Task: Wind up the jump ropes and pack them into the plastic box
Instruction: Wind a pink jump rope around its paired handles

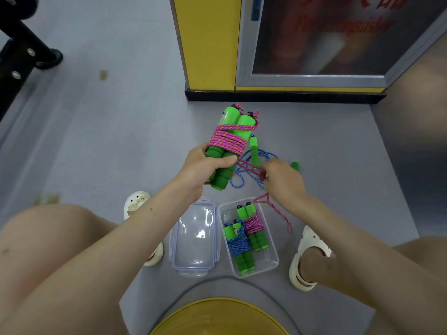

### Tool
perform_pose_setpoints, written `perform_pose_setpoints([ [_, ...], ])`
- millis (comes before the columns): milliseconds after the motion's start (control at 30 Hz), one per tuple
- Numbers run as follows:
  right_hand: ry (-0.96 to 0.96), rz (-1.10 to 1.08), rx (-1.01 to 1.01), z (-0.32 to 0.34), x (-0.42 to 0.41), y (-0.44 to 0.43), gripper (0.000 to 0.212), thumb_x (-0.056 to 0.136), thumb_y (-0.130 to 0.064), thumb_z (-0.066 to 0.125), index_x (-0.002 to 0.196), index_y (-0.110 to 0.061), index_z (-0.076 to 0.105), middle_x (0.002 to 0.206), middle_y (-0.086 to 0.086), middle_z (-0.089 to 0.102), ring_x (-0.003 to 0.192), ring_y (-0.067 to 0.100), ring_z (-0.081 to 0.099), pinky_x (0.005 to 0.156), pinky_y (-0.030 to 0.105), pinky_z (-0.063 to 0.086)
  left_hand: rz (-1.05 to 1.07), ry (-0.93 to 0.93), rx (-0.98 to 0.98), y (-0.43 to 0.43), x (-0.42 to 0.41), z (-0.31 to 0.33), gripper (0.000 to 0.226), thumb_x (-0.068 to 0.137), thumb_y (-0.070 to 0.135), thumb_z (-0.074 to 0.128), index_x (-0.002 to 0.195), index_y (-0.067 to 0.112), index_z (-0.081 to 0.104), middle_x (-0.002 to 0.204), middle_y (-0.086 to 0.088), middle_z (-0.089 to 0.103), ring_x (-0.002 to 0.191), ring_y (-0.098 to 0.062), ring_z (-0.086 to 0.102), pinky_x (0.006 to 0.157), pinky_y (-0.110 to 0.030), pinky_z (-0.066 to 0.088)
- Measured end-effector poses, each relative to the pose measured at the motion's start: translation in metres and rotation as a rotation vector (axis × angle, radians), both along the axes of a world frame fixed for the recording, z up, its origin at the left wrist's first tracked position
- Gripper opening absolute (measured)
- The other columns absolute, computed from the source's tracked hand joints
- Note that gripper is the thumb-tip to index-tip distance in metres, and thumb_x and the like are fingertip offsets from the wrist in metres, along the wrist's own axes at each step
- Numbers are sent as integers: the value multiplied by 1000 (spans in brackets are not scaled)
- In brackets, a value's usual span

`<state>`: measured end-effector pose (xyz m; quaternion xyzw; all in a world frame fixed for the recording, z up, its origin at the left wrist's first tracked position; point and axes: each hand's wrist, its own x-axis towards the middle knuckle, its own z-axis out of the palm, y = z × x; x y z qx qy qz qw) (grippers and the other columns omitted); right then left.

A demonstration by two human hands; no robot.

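One item of lettering noted. The glass door [314, 52] of the grey-framed cabinet [314, 79] against the wall carries red print [346, 26] across its upper part, slanting in this view. The print is blurred. It appears to read "Fire extinguisher", with the opening letters and the run "nguish" the clearest. Above it, at the top edge of the view, stand larger red characters [387, 2]. They are cut off and too blurred to read.

A single wide-angle view sits on the person's head. It faces forward and steeply down, near the floor [101, 131].
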<state>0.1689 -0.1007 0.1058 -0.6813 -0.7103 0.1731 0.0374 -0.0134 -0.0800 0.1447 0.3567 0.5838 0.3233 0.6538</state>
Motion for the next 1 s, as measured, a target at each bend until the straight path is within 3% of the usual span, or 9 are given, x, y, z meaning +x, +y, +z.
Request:
perform_pose_setpoints([
  [167,56,-110,-64,0,15,3,20,84,-3,56,92,-10,73,106,14,52,106,29,47,76,37,45,140,31,-3,6,-11,0,36,77,6,76,107,14,56,92,-7,69,68,-23,69,53,-26,56],
  [367,442,-257,-204,-1,18,6,21,89,4,53,90,-11,68,83,8,60,54,10,59,49,14,46,349,89,-28,13,-26,-7,36,80,4,73,111,9,55,85,-7,65,63,-20,65,45,-23,52],
  [433,609,-356,-222,-2,16,8,18,92,3,50,94,-12,60,88,11,61,50,12,63,52,24,51,377,118,-32,13,-29,-12,37,80,5,73,112,10,55,88,-8,65,65,-21,65,47,-24,51],
  [567,263,-404,24,-8,25,12,21,86,-3,55,96,-14,68,100,7,70,91,26,65,82,33,49,392,183,-12,15,-32,-19,40,77,8,77,111,11,55,100,-13,67,79,-28,69,66,-38,57],
  [633,314,-462,34,-11,30,13,23,84,-3,55,94,-15,71,99,8,70,95,28,64,86,34,49,386,202,-3,16,-32,-21,42,76,8,78,111,11,56,102,-14,67,85,-32,69,73,-42,57],
  [733,472,-571,41,-17,34,17,21,84,-1,56,99,-6,70,86,11,68,83,25,66,67,24,46,369,237,-5,17,-31,-24,44,73,10,79,111,12,56,103,-14,67,87,-33,68,79,-47,57],
  [833,709,-734,21,-19,35,17,18,83,-6,65,100,-4,58,69,9,56,40,4,54,35,16,35,369,280,-10,18,-33,-27,47,71,12,82,110,15,55,103,-12,66,90,-34,67,82,-51,56],
  [900,706,-709,35,-19,38,16,16,79,-8,72,87,-7,58,69,9,54,34,1,47,33,13,33,385,295,-17,19,-36,-29,47,71,12,82,110,15,55,103,-12,65,90,-34,67,82,-51,56],
  [1000,623,-582,66,-13,36,13,17,75,-16,79,70,-11,63,65,5,58,53,12,52,51,23,41,404,308,-10,20,-39,-29,48,71,12,81,111,14,55,103,-13,65,90,-35,67,81,-51,56],
])
